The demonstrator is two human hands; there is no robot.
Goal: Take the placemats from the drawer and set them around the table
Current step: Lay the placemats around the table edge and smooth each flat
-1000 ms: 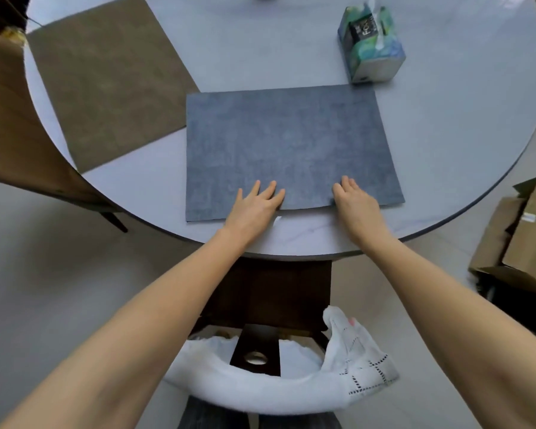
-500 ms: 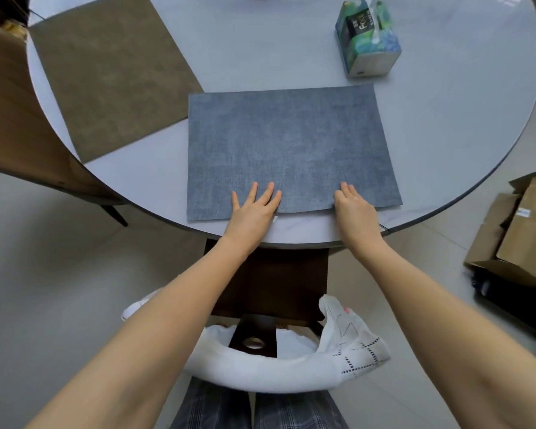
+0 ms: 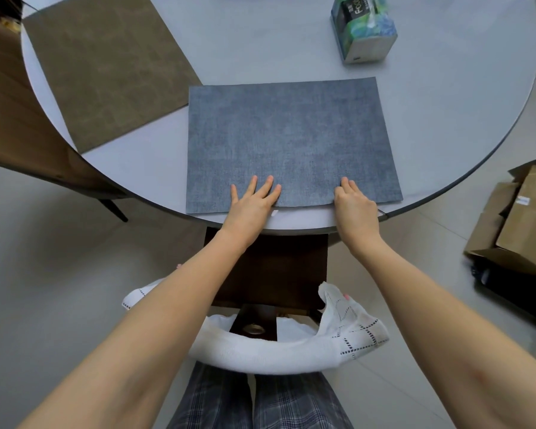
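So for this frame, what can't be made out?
- Drawer: nowhere in the head view.
- Far side of the round pale table: cut by the top edge.
- Brown rectangular placemat: far corner cut by the top edge.
- Right hand: whether its fingers pinch or press the blue-grey placemat.

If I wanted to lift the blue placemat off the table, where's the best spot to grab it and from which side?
Probably the near long edge of the blue placemat, from the person's side. It lies flat on the table, but that edge reaches the table's rim and looks slightly lifted beside the right hand, so fingers could slip under and pinch it there.
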